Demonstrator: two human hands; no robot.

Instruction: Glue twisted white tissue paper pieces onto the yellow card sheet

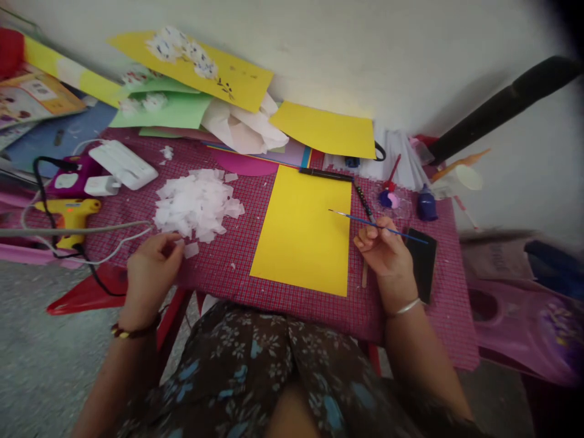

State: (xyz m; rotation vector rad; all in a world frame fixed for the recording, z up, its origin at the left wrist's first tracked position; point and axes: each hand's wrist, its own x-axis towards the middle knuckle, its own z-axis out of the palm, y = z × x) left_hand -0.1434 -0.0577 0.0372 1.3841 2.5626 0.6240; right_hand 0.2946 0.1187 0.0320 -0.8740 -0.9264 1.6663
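For any steady stroke through this rig, I'd want the right hand braced at its heel on the table, with light pressure so the fine bristles bend without splaying. Its grip is closed around the paintbrush, thumb and fingers pinching the shaft at right of centre in the frame. That hold looks rather far back from the bristles to me; sliding it forward should give finer control. I'd also keep the wrist clear of the dark flat object beside it.

The brush points left and slightly up in the frame. Its long axis slants from the tip, just right of centre, down to the butt end above the dark object. The tip lies over the yellow sheet; I can't tell whether it touches. The sheet sits at frame centre, its long axis running up and down with a slight lean, and the black pen crosses its upper edge.

The left hand, left of centre, is at the lower edge of the paper scraps. Its fingers are curled together, but I can't tell if that grip has a scrap. I'd use it to steady the sheet during brushwork.
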